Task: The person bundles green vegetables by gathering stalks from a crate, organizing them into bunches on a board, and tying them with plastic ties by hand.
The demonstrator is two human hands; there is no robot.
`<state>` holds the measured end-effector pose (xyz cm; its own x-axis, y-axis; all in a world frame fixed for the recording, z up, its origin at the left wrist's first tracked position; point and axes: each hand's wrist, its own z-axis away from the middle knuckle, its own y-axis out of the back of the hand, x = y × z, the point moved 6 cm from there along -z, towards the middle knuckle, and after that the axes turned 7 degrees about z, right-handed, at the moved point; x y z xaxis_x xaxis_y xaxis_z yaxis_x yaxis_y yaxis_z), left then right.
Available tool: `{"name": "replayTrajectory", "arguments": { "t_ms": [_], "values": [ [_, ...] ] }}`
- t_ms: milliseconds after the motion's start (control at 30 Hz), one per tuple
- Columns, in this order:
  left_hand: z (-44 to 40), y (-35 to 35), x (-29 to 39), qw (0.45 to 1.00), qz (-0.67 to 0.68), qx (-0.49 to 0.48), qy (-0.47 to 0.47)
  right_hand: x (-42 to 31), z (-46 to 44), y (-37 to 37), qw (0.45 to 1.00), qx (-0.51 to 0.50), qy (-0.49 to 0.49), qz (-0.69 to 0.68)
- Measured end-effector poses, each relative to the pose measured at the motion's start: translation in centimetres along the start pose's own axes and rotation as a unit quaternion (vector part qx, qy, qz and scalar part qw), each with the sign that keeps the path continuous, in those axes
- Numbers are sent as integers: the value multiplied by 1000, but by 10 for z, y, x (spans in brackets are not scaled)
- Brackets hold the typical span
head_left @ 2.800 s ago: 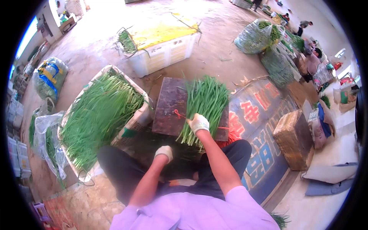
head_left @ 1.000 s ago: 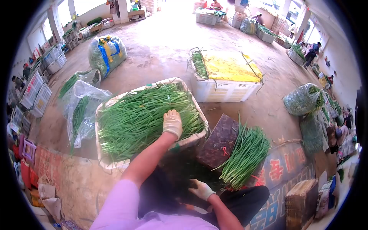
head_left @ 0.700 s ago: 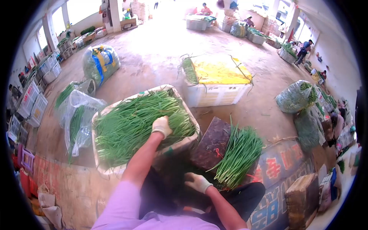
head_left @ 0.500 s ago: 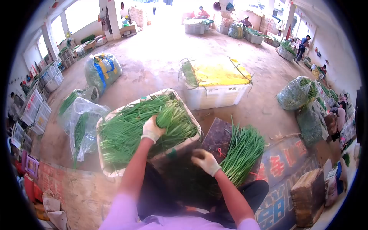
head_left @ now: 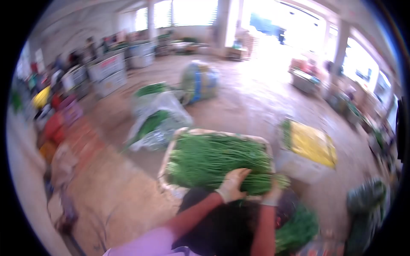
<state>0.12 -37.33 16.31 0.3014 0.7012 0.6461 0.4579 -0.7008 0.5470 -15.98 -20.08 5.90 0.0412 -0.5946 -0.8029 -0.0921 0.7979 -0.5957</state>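
Observation:
A pale crate (head_left: 167,170) stands in front of me, filled with long green chives (head_left: 209,155) lying crosswise. At its near right corner both gloved hands are on a bunch of chives (head_left: 255,182). My left hand (head_left: 232,185) curves round the leafy part, fingers over the top and thumb below. My right hand (head_left: 272,194) is closed round the bunch near its pale ends, which stick out to the right. Motion blurs the fingertips. Below my right forearm lies another pile of chives (head_left: 299,228), partly hidden by the arm.
Right of the crate stands a white box with a yellow cover (head_left: 314,145). Behind and left are a clear plastic bag of greens (head_left: 164,123) and a stuffed bag with blue bands (head_left: 200,83). Stacked crates (head_left: 106,72) line the far left. A dark green bag (head_left: 365,196) stands right.
The view has turned left, so everything sits farther right. My right hand, earlier apart from the chives, now grips the bunch beside my left hand, at the crate's near right corner.

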Motion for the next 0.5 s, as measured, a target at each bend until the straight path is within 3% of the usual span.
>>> {"name": "replayTrajectory", "arguments": {
  "t_ms": [33,67,133,167,200,300,333,367,400,467,500],
  "values": [
    [4,14,6,998,16,57,5,-5,-26,19,997,-36,-43,-57],
    [9,30,17,993,40,110,3,-58,-6,-11,997,-23,-36,-58],
    [31,58,25,982,52,182,15,-94,-6,-21,992,-74,-10,-106],
    [42,45,22,967,170,178,65,-108,8,-25,994,-37,-33,-101],
    [51,33,23,951,253,144,101,-117,12,-26,995,-41,39,-84],
    [78,-44,9,857,494,-5,148,-81,19,1,998,-40,24,-47],
    [87,-54,14,799,546,-88,234,-57,22,23,999,37,19,21],
    [97,-77,3,784,551,-121,261,-47,26,31,989,115,17,89],
    [103,-104,-7,766,554,-158,285,-40,24,35,989,116,21,87],
    [108,-100,1,691,588,-187,377,-25,47,46,995,36,-92,-16],
    [111,-108,-5,659,626,-190,371,-28,54,44,989,11,-121,-83]
  ]
}}
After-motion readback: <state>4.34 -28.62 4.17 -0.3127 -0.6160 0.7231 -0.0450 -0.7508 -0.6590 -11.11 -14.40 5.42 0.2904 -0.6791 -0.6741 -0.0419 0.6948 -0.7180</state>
